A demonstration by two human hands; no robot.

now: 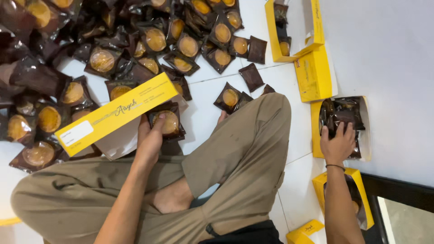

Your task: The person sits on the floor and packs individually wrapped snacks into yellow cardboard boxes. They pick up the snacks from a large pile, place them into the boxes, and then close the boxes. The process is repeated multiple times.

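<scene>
Dark wrapped cakes (pixel 156 39) heaped left; yellow boxes (pixel 313 74) right, apparently filled.

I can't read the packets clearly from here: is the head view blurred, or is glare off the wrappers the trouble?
Head view: mostly sharp; the left hand and yellow box lid have crisp edges. Glare streaks the dark wrapped pastries at top left. The right hand on the filled box is clear; white floor evenly lit.

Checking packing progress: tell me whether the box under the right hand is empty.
No: the right hand presses on dark wrapped packets filling the open yellow box.
</scene>
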